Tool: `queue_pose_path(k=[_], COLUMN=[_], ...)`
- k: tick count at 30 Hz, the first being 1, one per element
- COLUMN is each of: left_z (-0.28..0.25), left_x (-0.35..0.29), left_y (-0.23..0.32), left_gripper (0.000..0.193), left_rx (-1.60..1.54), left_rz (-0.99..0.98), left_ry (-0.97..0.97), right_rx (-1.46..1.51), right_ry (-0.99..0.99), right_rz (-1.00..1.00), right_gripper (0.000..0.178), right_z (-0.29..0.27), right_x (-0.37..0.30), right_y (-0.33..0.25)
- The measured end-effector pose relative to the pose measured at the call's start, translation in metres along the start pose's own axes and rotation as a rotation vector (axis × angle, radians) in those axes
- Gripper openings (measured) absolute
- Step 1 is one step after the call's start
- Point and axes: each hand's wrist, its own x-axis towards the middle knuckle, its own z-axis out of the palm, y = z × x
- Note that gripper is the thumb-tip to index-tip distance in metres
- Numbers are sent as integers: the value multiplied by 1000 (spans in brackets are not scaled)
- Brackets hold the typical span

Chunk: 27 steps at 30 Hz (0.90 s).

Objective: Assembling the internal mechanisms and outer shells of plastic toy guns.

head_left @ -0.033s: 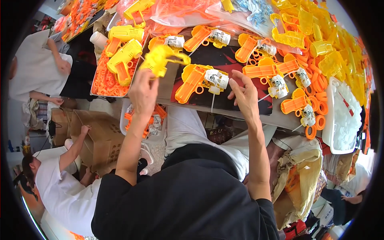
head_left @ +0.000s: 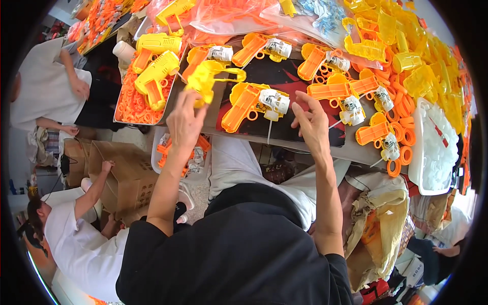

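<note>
My left hand (head_left: pixel 185 119) is closed on a yellow plastic toy-gun shell (head_left: pixel 202 81), gripped at its lower end above the table's near left part. An open loop juts from the shell toward the right. To its right a half-assembled toy gun (head_left: pixel 243 108) lies on the dark mat, with an orange handle, a white patterned barrel (head_left: pixel 274 103) and a pale rod pointing toward me. Just right of that barrel hovers my right hand (head_left: pixel 311 119), open, fingers apart and holding nothing.
More half-built toy guns (head_left: pixel 351 109) lie behind and to the right. At left, a tray (head_left: pixel 121 121) holds orange parts and yellow guns. Orange rings (head_left: pixel 394 168), a white tub (head_left: pixel 421 173) and piled yellow shells (head_left: pixel 432 76) stand right. Co-workers (head_left: pixel 81 244) sit at left.
My left hand has shifted slightly right and down with the yellow shell, which has turned a little. My right hand has barely moved.
</note>
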Motion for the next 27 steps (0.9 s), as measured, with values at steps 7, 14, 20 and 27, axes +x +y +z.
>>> queue_pose_path(k=[7,14,20,27], left_z=[-4,34,40,41], left_x=[2,29,32,46], left_y=[43,65,62,63], left_gripper=[33,31,25,19], left_rx=[-328,-330,-327,-490], left_rz=[182,677,720,636], left_ry=[-55,-184,-244,-407], right_rx=[-288,-432,-411,-393], right_ry=[147,53,-11,29], right_rz=[-168,-337,-279,-293], right_gripper=[30,34,31,32], right_z=[0,21,23,28], right_x=[-6,12,10,14], right_y=[-13,-4,-4,-13])
